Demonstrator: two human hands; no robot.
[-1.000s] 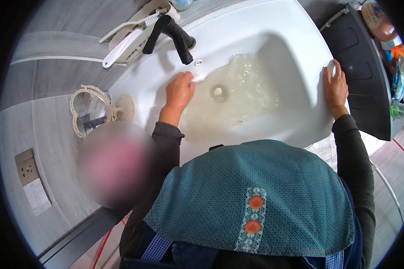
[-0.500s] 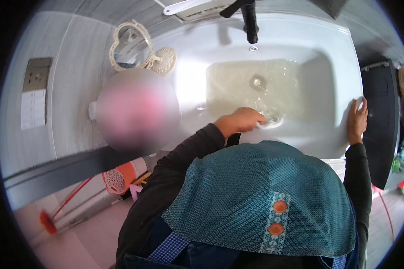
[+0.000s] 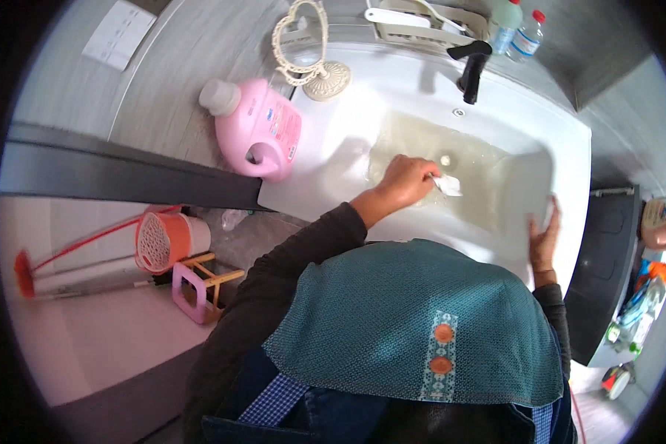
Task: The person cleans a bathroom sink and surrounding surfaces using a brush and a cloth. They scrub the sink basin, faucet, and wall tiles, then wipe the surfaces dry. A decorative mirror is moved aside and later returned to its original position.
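Over the water in the white sink (image 3: 325, 194), my left hand (image 3: 405, 180) is closed on a small white cloth-like piece (image 3: 447, 185). Its exact kind does not show clearly. My right hand (image 3: 544, 235) is at the sink's right front part, fingers stretched and slightly apart, with nothing seen in it. Cloudy, pale water (image 3: 475, 161) covers the basin's bottom, and the round drain fitting (image 3: 445, 160) shows through it. A black faucet (image 3: 472, 70) stands at the back rim.
On the left of the sink stand a pink jug (image 3: 263, 129) and a cream-framed mirror (image 3: 328, 80). Behind are a rack with a white-handled brush (image 3: 398, 18) and two bottles (image 3: 525, 38). An orange basket (image 3: 159, 240) and a small stool (image 3: 194, 288) are lower left; a dark cabinet (image 3: 605, 274) is right.
My view has turned and shifted, bringing the bottles and stool into sight. My left hand has lifted the white piece from the water's near edge. My right hand has moved inward from the right rim.
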